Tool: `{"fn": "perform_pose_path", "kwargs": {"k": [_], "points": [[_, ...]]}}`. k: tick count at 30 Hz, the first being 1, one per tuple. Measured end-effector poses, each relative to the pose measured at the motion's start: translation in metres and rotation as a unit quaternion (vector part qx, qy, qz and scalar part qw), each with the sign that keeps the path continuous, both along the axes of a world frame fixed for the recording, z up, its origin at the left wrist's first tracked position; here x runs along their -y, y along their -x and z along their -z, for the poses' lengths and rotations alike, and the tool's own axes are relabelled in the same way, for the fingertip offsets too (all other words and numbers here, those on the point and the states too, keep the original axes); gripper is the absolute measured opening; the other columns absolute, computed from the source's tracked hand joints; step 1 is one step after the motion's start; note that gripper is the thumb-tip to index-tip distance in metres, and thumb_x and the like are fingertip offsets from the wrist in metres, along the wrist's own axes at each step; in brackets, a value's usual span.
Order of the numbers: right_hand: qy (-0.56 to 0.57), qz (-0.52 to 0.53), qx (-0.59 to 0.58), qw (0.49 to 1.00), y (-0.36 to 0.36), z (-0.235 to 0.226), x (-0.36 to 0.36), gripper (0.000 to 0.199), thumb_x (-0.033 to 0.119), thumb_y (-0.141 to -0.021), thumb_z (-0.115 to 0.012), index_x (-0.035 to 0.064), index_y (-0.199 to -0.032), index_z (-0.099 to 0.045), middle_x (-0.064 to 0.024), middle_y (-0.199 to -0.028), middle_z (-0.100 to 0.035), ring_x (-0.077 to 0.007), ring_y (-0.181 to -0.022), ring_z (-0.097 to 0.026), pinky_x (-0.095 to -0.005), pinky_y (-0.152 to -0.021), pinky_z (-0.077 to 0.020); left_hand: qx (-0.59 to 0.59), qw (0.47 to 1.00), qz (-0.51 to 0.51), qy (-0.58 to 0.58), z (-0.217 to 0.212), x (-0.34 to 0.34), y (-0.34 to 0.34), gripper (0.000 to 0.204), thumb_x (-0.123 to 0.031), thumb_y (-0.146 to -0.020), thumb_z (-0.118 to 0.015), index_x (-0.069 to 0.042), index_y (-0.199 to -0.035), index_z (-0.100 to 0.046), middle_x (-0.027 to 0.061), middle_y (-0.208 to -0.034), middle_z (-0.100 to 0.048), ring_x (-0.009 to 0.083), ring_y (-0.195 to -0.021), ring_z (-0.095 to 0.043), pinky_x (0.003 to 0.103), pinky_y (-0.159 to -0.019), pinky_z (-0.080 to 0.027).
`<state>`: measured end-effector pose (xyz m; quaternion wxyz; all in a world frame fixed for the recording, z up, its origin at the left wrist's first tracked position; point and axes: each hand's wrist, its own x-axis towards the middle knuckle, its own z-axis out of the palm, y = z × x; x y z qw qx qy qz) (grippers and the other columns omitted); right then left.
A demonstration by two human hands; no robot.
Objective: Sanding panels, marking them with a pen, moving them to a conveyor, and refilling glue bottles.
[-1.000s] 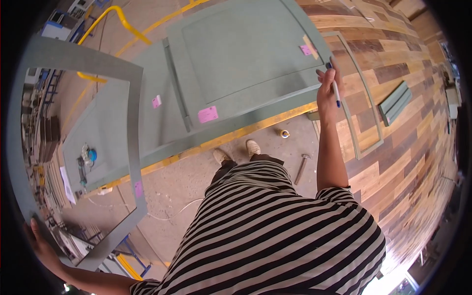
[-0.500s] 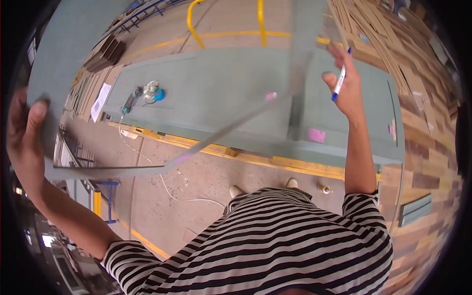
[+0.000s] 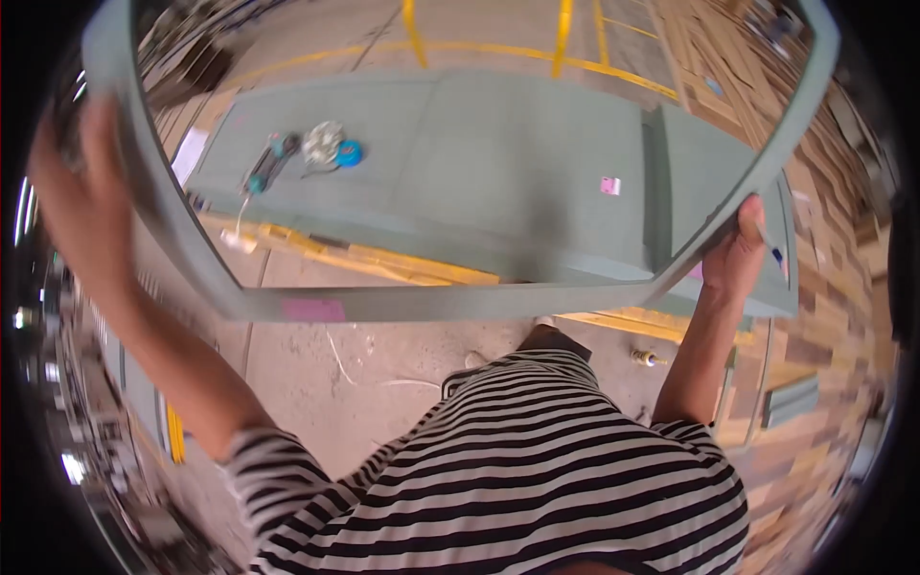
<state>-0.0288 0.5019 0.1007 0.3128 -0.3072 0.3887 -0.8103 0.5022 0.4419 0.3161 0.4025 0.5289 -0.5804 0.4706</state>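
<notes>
A large grey-green rectangular frame hangs in front of me above the workbench. A pink label sits on its near bar, and its far side runs out of view. My right hand is closed on the frame's right bar, with a marker pen still sticking out beside the fingers. My left hand is at the left bar, smeared by motion, its thumb and fingers pointing up. Whether it grips the bar I cannot make out. Beneath the frame lies a flat grey-green panel.
On the panel's left lie a corded teal power tool, a bundle of pale material and a blue round object. A pink tag lies farther right. Yellow edging runs along the bench front. A brass-coloured fitting is on the floor.
The frame has swung round from a steep slant to roughly level before me. My right hand, earlier off the frame with the pen, has closed on its right bar. My left hand has moved up slightly.
</notes>
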Motion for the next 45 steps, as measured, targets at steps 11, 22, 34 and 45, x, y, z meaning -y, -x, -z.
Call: {"fn": "perform_pose_path", "kwargs": {"k": [11,22,34,45], "points": [[-0.34,0.23,-0.206,0.888,0.043,0.076,0.063,0.044,0.033,-0.086,-0.07,-0.0055,-0.106,-0.062,-0.0081,-0.086,-0.064,-0.0144,-0.083,-0.057,-0.0315,-0.075,-0.0467,-0.45,0.739,0.224,-0.448,0.314,0.081,0.053,0.046,-0.034,-0.089,-0.067,-0.001,-0.072,-0.041,0.0006,-0.066,-0.036,0.0113,-0.066,-0.033,0.031,-0.054,-0.031],[-0.387,0.219,-0.442,0.779,0.073,0.164,0.135,0.039,0.022,-0.085,-0.068,0.0014,-0.117,-0.06,-0.0244,-0.079,-0.065,-0.0395,-0.072,-0.064,-0.0454,-0.065,-0.0495,-0.417,0.684,0.169,-0.575,0.397,0.169,0.06,0.047,-0.038,-0.09,-0.066,0.0,-0.07,-0.046,-0.0014,-0.063,-0.034,0.0103,-0.063,-0.029,0.032,-0.051,-0.024],[-0.478,-0.065,-0.759,0.438,0.242,0.139,0.066,0.045,-0.012,-0.071,-0.05,0.0103,-0.108,-0.059,-0.0178,-0.106,-0.061,-0.0392,-0.095,-0.061,-0.0459,-0.078,-0.0508,-0.314,0.664,0.142,-0.664,0.431,0.186,0.061,0.051,-0.024,-0.087,-0.068,0.007,-0.125,-0.054,0.022,-0.1,-0.066,0.0315,-0.092,-0.063,0.038,-0.081,-0.048],[-0.281,0.075,-0.65,0.702,0.081,0.147,0.06,0.032,0.0,-0.086,-0.054,0.0055,-0.117,-0.06,-0.0187,-0.11,-0.063,-0.0388,-0.097,-0.062,-0.0415,-0.08,-0.0536,-0.163,0.726,0.162,-0.648,0.437,0.183,0.062,0.059,-0.026,-0.081,-0.072,0.005,-0.127,-0.051,0.0246,-0.117,-0.059,0.0403,-0.109,-0.056,0.043,-0.09,-0.046]]}}
